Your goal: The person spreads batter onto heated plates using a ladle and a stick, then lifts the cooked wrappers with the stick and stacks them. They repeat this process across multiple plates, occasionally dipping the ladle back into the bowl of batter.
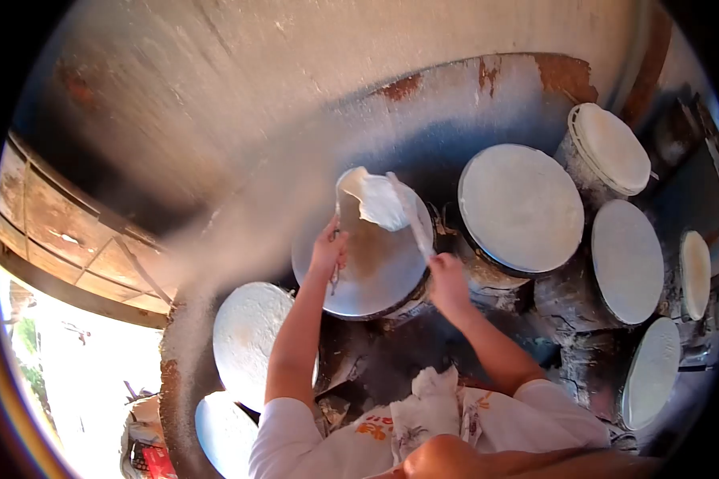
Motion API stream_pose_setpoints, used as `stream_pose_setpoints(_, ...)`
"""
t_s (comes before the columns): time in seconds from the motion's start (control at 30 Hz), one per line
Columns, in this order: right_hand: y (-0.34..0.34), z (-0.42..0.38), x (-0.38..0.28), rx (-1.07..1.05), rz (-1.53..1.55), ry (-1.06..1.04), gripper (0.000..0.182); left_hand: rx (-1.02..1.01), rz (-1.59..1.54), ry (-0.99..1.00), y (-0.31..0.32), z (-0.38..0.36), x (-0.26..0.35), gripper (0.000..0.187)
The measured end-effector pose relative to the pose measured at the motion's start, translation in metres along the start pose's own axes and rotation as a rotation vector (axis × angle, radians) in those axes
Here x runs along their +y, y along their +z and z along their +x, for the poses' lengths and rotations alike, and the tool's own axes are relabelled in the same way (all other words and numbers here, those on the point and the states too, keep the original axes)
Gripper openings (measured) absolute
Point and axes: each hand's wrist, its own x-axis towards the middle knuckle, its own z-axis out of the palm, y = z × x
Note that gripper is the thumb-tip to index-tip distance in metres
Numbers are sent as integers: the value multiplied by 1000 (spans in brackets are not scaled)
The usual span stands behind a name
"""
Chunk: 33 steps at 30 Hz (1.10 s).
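Note:
A limp white sheet of cooked batter (383, 201) hangs folded over the middle round griddle (319, 279), whose pale surface has a brown patch at its centre. My right hand (449, 283) is closed on a long, flat, whitish spatula (408, 214), its blade along the sheet's right side. On the left, my left hand (327, 251) is closed around a thin tool (335, 281); part of it sticks out below the fist, and a thin length rises to the sheet's left edge. I cannot tell what kind of tool this is.
Several round griddles coated in white surround me, such as a large one (522, 209) at right and another (252, 343) by my left forearm. A tilted round lid (611, 149) stands at the back right. A rust-marked curved wall (471, 88) rises behind; steam drifts at left.

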Motion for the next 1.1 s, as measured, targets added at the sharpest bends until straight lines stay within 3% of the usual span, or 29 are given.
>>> stream_pose_setpoints(0.03,9,-3,-1,103,-1,-64,38,-43,39,31,8,9,10,54)
stream_pose_setpoints(0.07,8,-6,-14,196,-117,-142,38,-46,-55,17,1,29,-19,46)
stream_pose_setpoints(0.1,14,14,-19,-8,-79,-100,39,-3,-91,16,5,18,-10,39)
stream_pose_setpoints(0.17,12,32,-39,47,218,-169,32,33,59,50,-16,-1,-23,50)
stream_pose_setpoints(0.27,-17,44,-8,206,17,-185,29,121,188,-2,-42,-6,-3,56)
stream_pose_setpoints(0.4,28,31,-37,69,227,-253,30,247,156,-65,-49,-55,-23,56)
stream_pose_setpoints(0.5,23,59,-39,6,177,-322,31,293,107,-45,-42,-74,-23,57)
stream_pose_setpoints(0.6,-18,57,2,144,-74,-334,36,299,62,-39,-41,-92,-18,57)
stream_pose_setpoints(0.67,-18,65,16,57,-115,-354,35,339,79,-56,-36,-98,-22,57)
stream_pose_setpoints(1.0,35,142,-37,-347,-4,-661,33,618,-75,-92,35,-133,-2,56)
stream_pose_setpoints(1.1,46,150,-41,-377,150,-771,25,708,-140,-104,60,-151,-1,56)
